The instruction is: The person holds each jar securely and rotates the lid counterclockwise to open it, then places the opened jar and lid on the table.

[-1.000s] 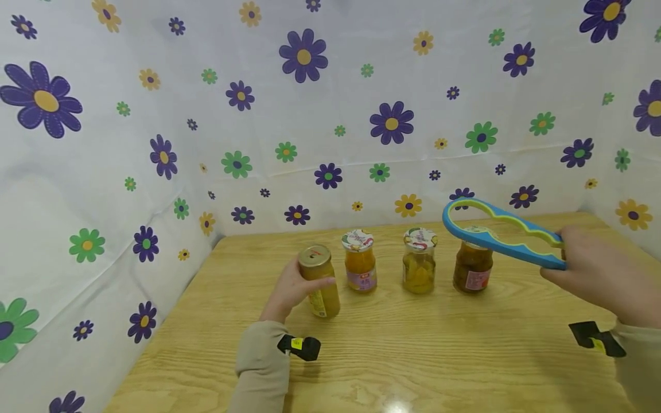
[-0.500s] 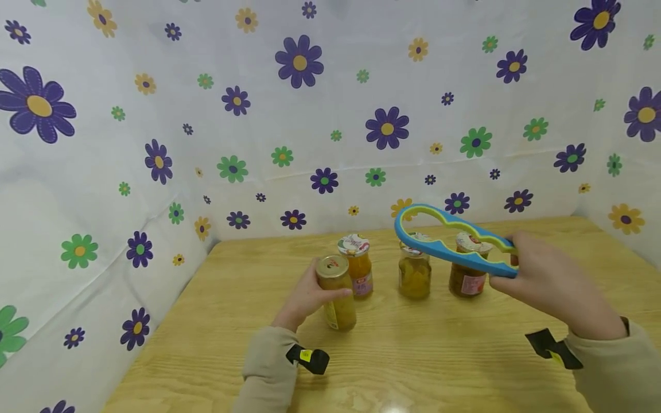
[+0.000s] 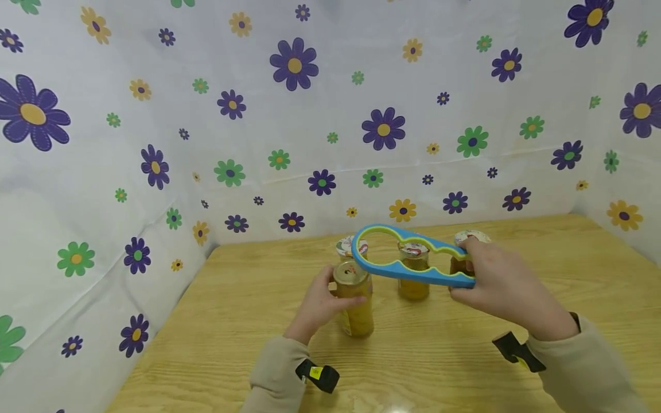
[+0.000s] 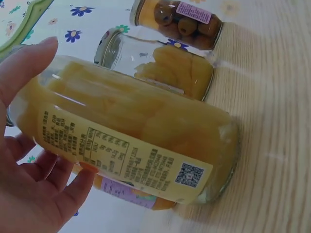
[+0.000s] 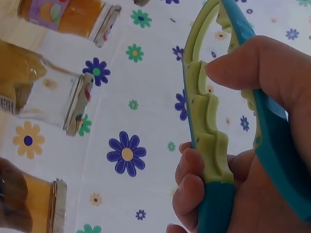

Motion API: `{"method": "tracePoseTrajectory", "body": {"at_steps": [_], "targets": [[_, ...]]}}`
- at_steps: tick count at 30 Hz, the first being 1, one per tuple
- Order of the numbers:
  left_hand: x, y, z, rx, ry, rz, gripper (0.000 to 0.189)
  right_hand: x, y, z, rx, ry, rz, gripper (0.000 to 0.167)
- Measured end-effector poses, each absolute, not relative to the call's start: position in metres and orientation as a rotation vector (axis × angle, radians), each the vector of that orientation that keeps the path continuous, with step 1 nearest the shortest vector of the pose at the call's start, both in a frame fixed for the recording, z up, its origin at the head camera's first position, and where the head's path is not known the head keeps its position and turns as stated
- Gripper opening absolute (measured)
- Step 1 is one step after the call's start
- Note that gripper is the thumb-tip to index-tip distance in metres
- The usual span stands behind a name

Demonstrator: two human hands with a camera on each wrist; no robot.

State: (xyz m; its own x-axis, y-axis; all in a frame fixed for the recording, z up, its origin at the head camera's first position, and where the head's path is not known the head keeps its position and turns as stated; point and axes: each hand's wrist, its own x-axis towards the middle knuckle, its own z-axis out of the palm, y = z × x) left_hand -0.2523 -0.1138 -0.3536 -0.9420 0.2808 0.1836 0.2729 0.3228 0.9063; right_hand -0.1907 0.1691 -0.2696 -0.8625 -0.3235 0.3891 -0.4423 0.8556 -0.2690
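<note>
My left hand [image 3: 317, 307] holds a tall glass jar [image 3: 358, 315] of pale yellow fruit near its top, thumb on the near side and fingers round the far side. It has a gold lid [image 3: 351, 272]. In the left wrist view, its label faces the camera and its base is at the tabletop. My right hand [image 3: 503, 284] grips the handle end of a jar opener [image 3: 413, 272], blue outside with a scalloped lime lining [image 5: 209, 121]. The opener's rounded end is just above and right of the gold lid, overlapping the jars behind in the head view.
Behind stand an orange-fruit jar with a patterned lid [image 3: 351, 246], a yellow-fruit jar [image 3: 413, 289] and a jar of round brown fruit [image 4: 189, 24], partly hidden by my right hand in the head view. A flowered cloth [image 3: 320, 115] hangs behind the wooden table [image 3: 232, 321].
My left hand has brought the tall jar rightward and nearer, now in front of the orange-fruit jar. My right hand has carried the jar opener left and slightly down, towards the gold lid.
</note>
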Motion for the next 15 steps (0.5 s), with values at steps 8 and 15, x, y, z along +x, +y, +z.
{"method": "tracePoseTrajectory", "body": {"at_steps": [8,15], "targets": [[-0.244,-0.101,-0.353,0.681,2.5,1.712,0.059,-0.191,0.156,-0.279,0.65,-2.682,0.478,0.041],[-0.23,-0.092,-0.34,0.818,2.369,1.753,0.057,-0.19,0.147,-0.286,0.678,-2.687,0.432,0.049]]}}
